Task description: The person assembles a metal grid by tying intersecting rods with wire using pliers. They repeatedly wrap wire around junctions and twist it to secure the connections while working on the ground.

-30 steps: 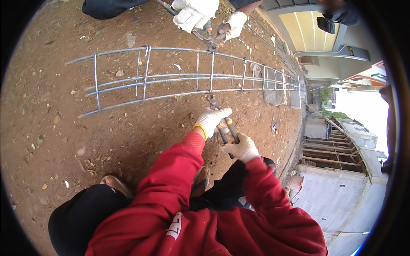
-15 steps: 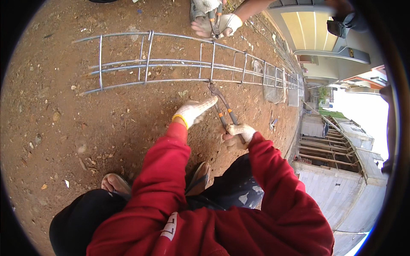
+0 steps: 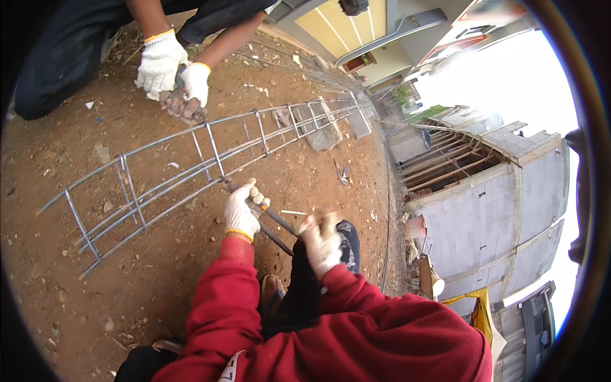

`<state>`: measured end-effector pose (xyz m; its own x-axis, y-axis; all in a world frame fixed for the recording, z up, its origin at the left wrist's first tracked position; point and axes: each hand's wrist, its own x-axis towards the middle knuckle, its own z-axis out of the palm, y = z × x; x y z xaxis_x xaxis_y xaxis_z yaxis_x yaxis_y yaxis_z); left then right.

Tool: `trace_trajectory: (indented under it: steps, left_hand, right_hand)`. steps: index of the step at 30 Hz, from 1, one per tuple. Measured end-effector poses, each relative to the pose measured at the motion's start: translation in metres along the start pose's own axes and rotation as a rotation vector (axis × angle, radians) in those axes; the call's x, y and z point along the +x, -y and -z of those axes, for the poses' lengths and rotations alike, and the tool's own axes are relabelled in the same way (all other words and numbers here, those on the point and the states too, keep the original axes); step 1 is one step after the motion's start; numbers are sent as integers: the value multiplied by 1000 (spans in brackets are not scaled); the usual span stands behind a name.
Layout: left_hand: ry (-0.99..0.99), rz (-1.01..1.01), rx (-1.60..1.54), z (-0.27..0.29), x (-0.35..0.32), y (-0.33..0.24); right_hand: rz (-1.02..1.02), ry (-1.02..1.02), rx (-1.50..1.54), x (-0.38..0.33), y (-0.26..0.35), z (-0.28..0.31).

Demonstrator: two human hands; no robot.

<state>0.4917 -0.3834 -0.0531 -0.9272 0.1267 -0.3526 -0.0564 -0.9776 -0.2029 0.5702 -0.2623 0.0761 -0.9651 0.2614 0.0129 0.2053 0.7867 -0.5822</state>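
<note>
My left hand [image 3: 242,210], in a white knit glove, is closed around the head end of a pair of long-handled pincers [image 3: 283,223] with dark and orange grips. It is right at the near bar of a long steel rebar cage [image 3: 216,151], where a crosswise stirrup meets the bar. The pincers' jaws are hidden by the glove. My right hand [image 3: 321,239], gloved too, is by the handle ends above my knee. Motion blurs its fingers, and whether they grip a handle does not show.
Across the cage a co-worker's gloved hands [image 3: 172,73] are together at the far bar. The cage's far end rests over a grey block [image 3: 321,130]. Another hand tool [image 3: 344,175] lies on the dirt ground [image 3: 172,254]. An unfinished block building [image 3: 471,216] stands at the right.
My view has swung to the right, so the cage now slants. My left hand has closed on the pincers' head end. My right hand has shifted toward the handle ends.
</note>
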Motion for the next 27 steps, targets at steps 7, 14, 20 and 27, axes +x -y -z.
trace_trajectory:
  steps: [7,14,20,27]
  left_hand:
    - [6,-79,-160,10,15,14]
    - [73,-193,179,28,4,6]
    - [158,-41,24,39,3,17]
    - [-80,-151,-63,29,28,24]
  right_hand:
    - [867,63,-1164,-9,-8,-14]
    - [65,778,-476,65,-46,-51]
    - [-623,1434,529,72,-46,-27]
    - [781,492,-921,25,-18,-21]
